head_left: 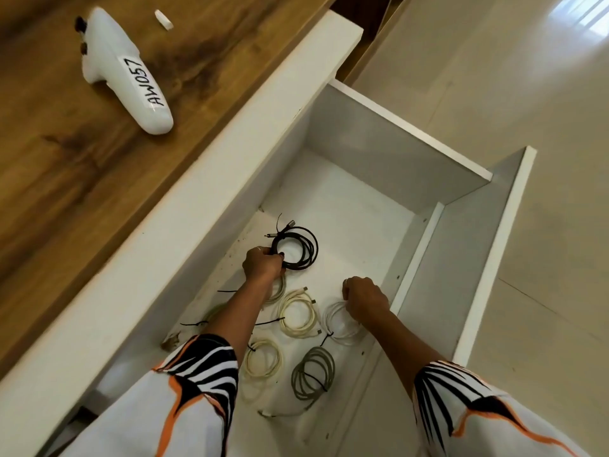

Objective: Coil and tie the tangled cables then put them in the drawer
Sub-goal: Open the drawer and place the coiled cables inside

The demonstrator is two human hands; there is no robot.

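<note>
While pinched at its nine-o'clock edge by left hand (262,262), black coil (297,247) on drawer (372,206) floor: light, springy; best held near its tie. Right hand (365,296) curled onto white coil (342,319); grip uncertain.

Counter (66,179): wood-grain top, brown with dark streaks, upper left. White front edge band (211,166) runs diagonally below top. Floor (543,94): pale cream glossy tiles, thin grout line visible at right. Bright striped daylight reflection (583,11) on floor, upper right corner; window itself out of view. Overall lighting soft, even.
</note>
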